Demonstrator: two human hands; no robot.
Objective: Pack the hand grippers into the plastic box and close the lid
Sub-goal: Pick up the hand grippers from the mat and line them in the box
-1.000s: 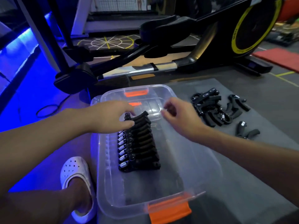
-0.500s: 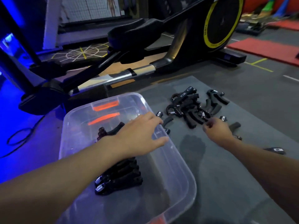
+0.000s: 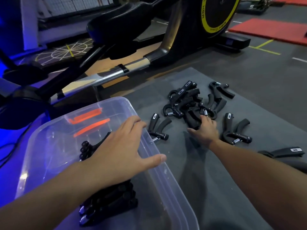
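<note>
A clear plastic box (image 3: 162, 176) with orange latches stands at the lower left on a grey mat. Inside it lies a row of black hand grippers (image 3: 109, 201), partly hidden by my left forearm. My left hand (image 3: 123, 151) hovers flat and open over the box's right rim, holding nothing. A loose pile of black hand grippers (image 3: 186, 103) lies on the mat to the right. My right hand (image 3: 205, 130) reaches into the near edge of that pile, fingers curling on a gripper's foam handles. Single grippers lie beside it, one (image 3: 157, 128) to the left and another (image 3: 235, 130) to the right.
A black and yellow elliptical trainer (image 3: 166, 39) stands just behind the box and mat. A black strap-like item (image 3: 285, 152) lies at the right edge. Red floor mats (image 3: 269, 30) lie far right. Blue-lit floor with a cable (image 3: 6, 151) is at the left.
My right hand has left the box and reached right and forward into the pile on the mat. My left hand slid to the box's right rim. The view swung right.
</note>
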